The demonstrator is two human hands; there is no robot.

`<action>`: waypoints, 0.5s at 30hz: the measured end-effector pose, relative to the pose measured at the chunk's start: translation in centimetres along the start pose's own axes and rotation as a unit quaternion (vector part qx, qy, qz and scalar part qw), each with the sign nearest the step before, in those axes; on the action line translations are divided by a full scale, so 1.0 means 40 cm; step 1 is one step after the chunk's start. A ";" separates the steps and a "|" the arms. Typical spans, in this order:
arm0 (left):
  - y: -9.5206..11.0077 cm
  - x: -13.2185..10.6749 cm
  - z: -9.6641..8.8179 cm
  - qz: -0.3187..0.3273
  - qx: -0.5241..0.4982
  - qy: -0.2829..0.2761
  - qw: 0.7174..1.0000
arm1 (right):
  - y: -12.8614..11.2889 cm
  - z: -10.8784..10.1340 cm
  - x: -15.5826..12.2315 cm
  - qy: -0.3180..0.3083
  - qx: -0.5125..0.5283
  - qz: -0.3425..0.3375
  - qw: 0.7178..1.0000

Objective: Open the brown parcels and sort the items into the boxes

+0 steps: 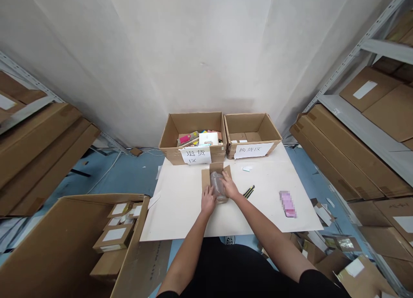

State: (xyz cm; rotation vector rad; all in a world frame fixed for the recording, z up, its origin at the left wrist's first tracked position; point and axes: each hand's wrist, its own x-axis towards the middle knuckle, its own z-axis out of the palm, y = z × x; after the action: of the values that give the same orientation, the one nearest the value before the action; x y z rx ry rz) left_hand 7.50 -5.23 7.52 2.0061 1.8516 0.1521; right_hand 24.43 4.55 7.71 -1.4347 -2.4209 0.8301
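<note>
A small cardboard box [205, 176] stands on the white table in front of me with its flaps folded out. Clear plastic packing [217, 184] fills its opening; whatever lies beneath cannot be made out. My left hand [208, 200] grips the box's near left side, fingertips against the plastic. On the right side, my right hand [229, 187] holds the box by its flap, with fingers reaching over the edge to the plastic. A few dark pens or cutters [249, 191] lie just right of my right wrist.
Behind are two labelled cartons: the left carton [167, 156] contains mixed packages, the right carton [230, 150] a few small items. A pink, blurred-out item [288, 204] lies on the table [180, 220]. A large carton [38, 246] with parcels stands left. Loaded shelves flank both sides.
</note>
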 end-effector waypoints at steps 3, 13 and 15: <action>-0.034 0.035 -0.034 0.010 -0.009 -0.018 1.000 | -0.044 0.041 0.046 -0.055 0.044 -0.026 0.997; -0.108 0.025 -0.019 -0.052 -0.010 -0.003 0.999 | -0.091 0.182 0.193 -0.207 0.020 0.152 0.966; -0.114 0.023 -0.013 -0.050 -0.022 -0.004 0.998 | -0.080 0.211 0.209 -0.218 0.003 0.164 0.962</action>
State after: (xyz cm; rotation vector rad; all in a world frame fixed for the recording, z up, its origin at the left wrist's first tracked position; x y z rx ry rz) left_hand 3.18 -4.05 6.15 1.8773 1.9229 0.1547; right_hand 14.09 7.48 1.72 -1.8476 -2.4988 1.3535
